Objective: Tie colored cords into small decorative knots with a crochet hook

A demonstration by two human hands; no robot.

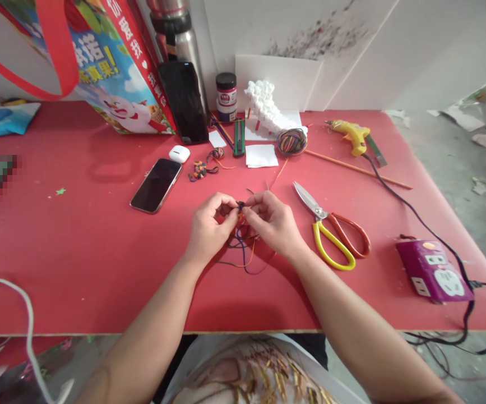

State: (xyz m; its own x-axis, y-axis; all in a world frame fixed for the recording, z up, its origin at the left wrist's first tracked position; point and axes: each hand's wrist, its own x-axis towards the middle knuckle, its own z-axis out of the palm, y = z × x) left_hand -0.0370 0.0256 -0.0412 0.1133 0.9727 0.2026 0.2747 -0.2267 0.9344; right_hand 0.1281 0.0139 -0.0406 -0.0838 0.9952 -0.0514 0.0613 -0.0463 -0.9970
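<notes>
flat-lying phone (156, 186) beside white case (179, 154) | yellow glue gun (354, 136) | purple socket block (427, 269) | steel flask (189, 44)

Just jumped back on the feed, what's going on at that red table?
A person is working a small piece of multicoloured cord with both bare hands. The left hand and right hand meet over it, pinching it at the fingertips, with loose strands trailing below onto the red table. Scissors lie to the right, untouched, and a wound ball of similar cord sits farther back.
</notes>
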